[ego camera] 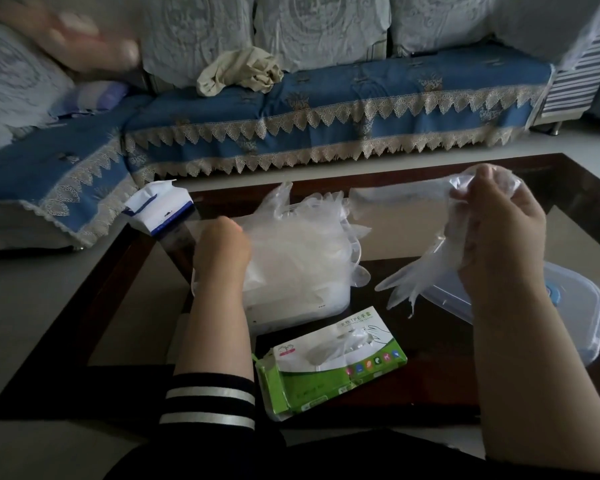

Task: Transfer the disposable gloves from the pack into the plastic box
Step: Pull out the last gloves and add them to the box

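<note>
Your right hand (495, 223) is raised above the bench (430, 375), its fingers curled round 1 clear glove (412, 285) whose fingers dangle over the box lid (589, 327); your left hand (222, 247) is pressed down on the heap of gloves (302, 247) filling the plastic box (291, 306), though how far its fingers are curled cannot be told. The green glove pack (329, 365) lies open on the dark bench just in front of the box, with a blue-and-white tissue pack (160, 209) at the far left corner. Beyond the bench stands a sofa (326, 98) with a blue lace-edged cover and a crumpled beige cloth (239, 71) on its seat.
</note>
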A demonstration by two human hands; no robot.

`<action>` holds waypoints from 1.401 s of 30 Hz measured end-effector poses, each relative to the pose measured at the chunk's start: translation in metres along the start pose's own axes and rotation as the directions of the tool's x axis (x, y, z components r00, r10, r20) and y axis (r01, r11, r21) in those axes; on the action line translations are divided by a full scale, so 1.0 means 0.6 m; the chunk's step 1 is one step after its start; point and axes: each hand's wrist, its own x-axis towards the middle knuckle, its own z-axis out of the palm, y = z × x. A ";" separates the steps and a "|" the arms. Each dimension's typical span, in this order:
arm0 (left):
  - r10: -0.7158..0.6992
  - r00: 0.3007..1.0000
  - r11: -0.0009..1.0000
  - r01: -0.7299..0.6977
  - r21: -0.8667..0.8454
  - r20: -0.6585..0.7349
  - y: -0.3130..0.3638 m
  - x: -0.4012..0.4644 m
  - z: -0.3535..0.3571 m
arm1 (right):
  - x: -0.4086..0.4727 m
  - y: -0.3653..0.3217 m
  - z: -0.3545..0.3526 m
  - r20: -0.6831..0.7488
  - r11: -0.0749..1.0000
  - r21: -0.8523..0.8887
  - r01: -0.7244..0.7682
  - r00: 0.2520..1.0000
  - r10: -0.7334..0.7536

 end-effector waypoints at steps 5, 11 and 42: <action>0.075 0.971 0.939 -0.145 0.313 0.225 0.003 -0.019 0.006 | -0.008 -0.007 0.007 0.204 0.988 0.101 -0.115 0.975 0.093; 0.208 0.962 0.871 -0.264 0.414 0.176 0.006 -0.039 -0.021 | -0.019 -0.013 0.022 0.434 0.982 0.093 -0.165 0.894 0.109; 0.386 0.923 0.702 -0.302 -0.645 -0.013 0.005 -0.024 -0.043 | -0.005 0.027 0.033 0.289 0.892 -0.336 -0.302 0.868 0.403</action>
